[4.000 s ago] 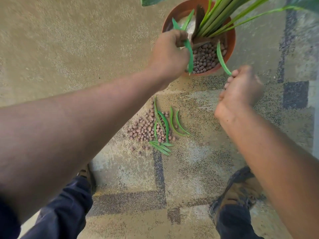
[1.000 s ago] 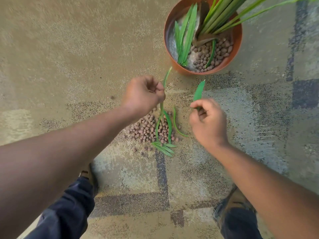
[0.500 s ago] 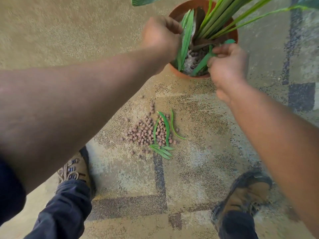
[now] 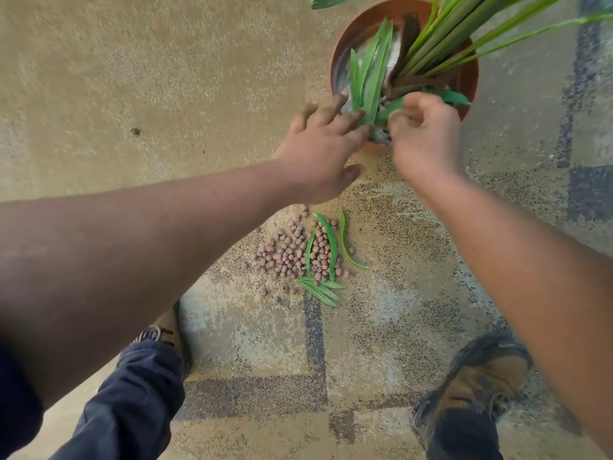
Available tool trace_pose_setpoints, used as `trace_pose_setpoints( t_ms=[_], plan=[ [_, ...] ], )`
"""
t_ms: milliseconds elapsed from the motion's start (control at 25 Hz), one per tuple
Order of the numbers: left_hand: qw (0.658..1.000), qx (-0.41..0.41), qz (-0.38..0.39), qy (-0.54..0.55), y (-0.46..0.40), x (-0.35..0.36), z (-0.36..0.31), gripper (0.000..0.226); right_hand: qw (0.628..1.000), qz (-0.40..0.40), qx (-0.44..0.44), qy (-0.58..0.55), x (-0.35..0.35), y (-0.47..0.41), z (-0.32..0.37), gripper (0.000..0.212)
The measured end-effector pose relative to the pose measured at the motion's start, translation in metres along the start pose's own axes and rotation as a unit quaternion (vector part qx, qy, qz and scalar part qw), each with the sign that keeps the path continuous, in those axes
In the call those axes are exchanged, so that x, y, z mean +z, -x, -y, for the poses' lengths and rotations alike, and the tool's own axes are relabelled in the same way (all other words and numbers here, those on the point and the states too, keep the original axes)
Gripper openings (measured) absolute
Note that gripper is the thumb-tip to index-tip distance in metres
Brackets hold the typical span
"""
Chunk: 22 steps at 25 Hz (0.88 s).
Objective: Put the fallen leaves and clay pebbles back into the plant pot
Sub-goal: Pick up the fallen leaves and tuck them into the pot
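1. Compared with half a second ago, the left hand (image 4: 323, 151) is now spreading open, fingers splayed at the near rim of the terracotta plant pot (image 4: 341, 51), its fingertips touching the long green leaves (image 4: 370, 81) lying inside the pot.
2. The right hand (image 4: 426, 134) is sitting lower over the pot's near edge than before, curled loosely around a leaf (image 4: 454, 97) that is sticking out at 1 o'clock from its knuckles.
3. The spilled heap is lying as it was: clay pebbles (image 4: 292, 254) and a few fallen leaves (image 4: 330, 247) are resting on the patterned carpet (image 4: 132, 78) at 6 o'clock from the pot, well apart from it.
4. The plant's upright stems (image 4: 441, 38) are crowding the pot's 1 o'clock side; the 9 o'clock side is staying more open.
5. Bare carpet is stretching wide toward 9 and 10 o'clock of the heap; two shoes (image 4: 481, 376) are bounding it at 5 and 7 o'clock.
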<state>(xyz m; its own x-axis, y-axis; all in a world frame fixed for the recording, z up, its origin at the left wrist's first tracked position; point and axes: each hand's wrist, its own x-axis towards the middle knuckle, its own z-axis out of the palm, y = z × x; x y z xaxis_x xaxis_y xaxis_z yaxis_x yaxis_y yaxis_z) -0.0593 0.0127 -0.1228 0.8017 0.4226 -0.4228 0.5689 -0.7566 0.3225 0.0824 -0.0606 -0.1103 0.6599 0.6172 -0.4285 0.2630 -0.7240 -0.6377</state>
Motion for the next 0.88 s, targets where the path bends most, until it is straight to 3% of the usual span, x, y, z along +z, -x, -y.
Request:
trace_pose_setpoints(
  t_ms=[80,160,280,400,600,720,880],
  plan=[
    [0.999,0.017,0.021,-0.021,0.001,0.005,0.005,0.077,0.992,-0.053,0.041,-0.112,-0.001,-0.001,0.006,0.013],
    [0.999,0.031,0.031,-0.019,0.001,0.002,0.006,0.082,0.974,-0.084,0.082,-0.194,-0.006,-0.003,0.007,0.019],
    [0.999,0.024,0.035,0.0,0.0,0.003,0.006,0.087,0.962,0.014,0.14,-0.233,-0.012,-0.002,0.007,0.011],
    [0.999,0.012,0.025,0.015,0.0,0.009,0.005,0.094,0.963,0.106,0.149,-0.196,-0.017,-0.005,0.007,0.035],
    [1.0,0.002,0.004,0.022,0.003,0.013,0.003,0.088,0.988,0.138,0.062,-0.041,-0.009,-0.014,0.002,0.065],
    [1.0,0.0,-0.006,0.017,0.011,0.017,0.008,0.089,0.99,0.14,0.029,0.006,0.002,-0.014,-0.005,0.069],
    [0.998,-0.024,-0.028,0.047,0.032,0.035,0.024,0.093,0.995,0.057,-0.043,0.066,0.009,-0.011,-0.018,0.059]
  ],
)
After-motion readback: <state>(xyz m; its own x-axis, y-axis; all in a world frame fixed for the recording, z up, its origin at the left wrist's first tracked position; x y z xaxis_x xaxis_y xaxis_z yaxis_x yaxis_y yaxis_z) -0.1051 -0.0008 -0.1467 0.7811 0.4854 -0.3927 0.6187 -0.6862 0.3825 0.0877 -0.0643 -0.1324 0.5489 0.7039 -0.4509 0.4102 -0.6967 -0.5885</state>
